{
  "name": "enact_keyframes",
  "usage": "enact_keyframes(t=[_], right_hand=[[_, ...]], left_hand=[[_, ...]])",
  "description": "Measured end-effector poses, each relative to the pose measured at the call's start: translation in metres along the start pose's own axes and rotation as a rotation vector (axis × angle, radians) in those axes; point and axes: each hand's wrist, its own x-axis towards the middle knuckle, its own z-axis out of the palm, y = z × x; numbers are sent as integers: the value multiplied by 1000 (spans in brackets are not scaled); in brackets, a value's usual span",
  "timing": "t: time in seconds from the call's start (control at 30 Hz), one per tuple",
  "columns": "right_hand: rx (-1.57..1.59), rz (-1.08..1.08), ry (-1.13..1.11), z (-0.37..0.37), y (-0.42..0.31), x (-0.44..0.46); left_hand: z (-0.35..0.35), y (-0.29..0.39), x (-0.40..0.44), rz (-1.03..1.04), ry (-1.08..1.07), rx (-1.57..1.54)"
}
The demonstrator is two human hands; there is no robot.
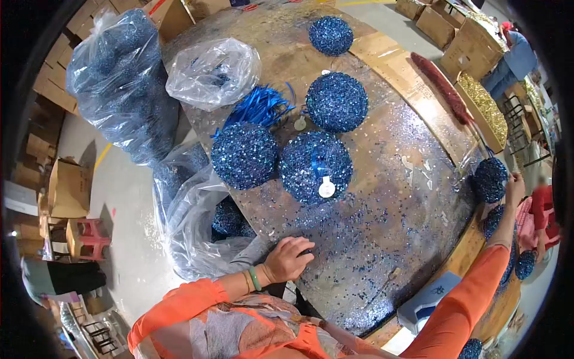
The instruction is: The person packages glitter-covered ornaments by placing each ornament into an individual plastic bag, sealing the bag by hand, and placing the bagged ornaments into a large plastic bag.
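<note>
My left hand [289,258], with a green bangle [255,279] at the wrist, rests at the near table edge. Its fingers are curled, and a small dark bit shows by the fingertips, too little to name. Out at the far right, my right hand [515,189] is closed at the side of a small blue glitter ball [490,180], held over the table's edge. Two large glitter balls [244,156] stand mid-table, one [315,167] with a blue ribbon and a round white tag [326,187]. Behind them sit another ball [336,102] and a smaller one [330,36].
Blue ribbon strips [257,108] and a clear plastic bag [214,73] lie at the table's left. Bags of glitter balls [122,90] stand beside it. A dark red glittery stick [442,88] lies at the right. Loose glitter covers the table [382,239]. Co-workers [520,57] are farther off.
</note>
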Motion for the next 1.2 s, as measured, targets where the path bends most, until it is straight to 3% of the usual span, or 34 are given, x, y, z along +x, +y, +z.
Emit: enact_keyframes(t=[0.17,0.2,0.3,0.33,0.43,0.47,0.57,0.77,0.83,0.87,0.97,1.03,1.07,1.13,1.17,1.2], right_hand=[[-197,-85,19,66,61,23],[-153,-18,-66,77,64,25],[-21,-48,-22,98,73,33],[123,169,-468,52,27,34],[87,-150,-385,91,76,46],[36,-149,-358,90,75,40],[-120,-152,-264,62,57,6],[-190,-1,-312,-17,-35,-58],[-119,-89,-278,-25,-41,-75],[-110,-240,-163,-19,-28,-84],[-80,-46,-412,-78,-100,-115],[-101,-323,-345,-88,-91,-134],[25,-200,-461,-98,-92,-140],[-51,-197,-611,-98,-67,-131],[206,-101,-561,-82,-22,-125],[-18,-216,-429,-117,-68,-129]], left_hand=[[0,2,4,1,-42,15],[0,2,3,6,-63,15],[0,1,4,11,-101,27],[0,0,5,14,-103,29],[-2,0,6,17,-124,26],[-3,0,7,18,-130,25],[-3,-1,7,14,-118,21],[-4,-2,4,5,-67,-14],[-3,-4,1,12,-51,-3],[-3,-4,-1,19,-48,-4],[-5,-7,-2,16,-21,-20],[-5,-9,-2,21,17,-25],[-4,-10,-2,25,27,-21],[-3,-11,-4,42,18,-33],[1,-12,-6,22,35,-27],[8,-14,-9,18,47,-35]])
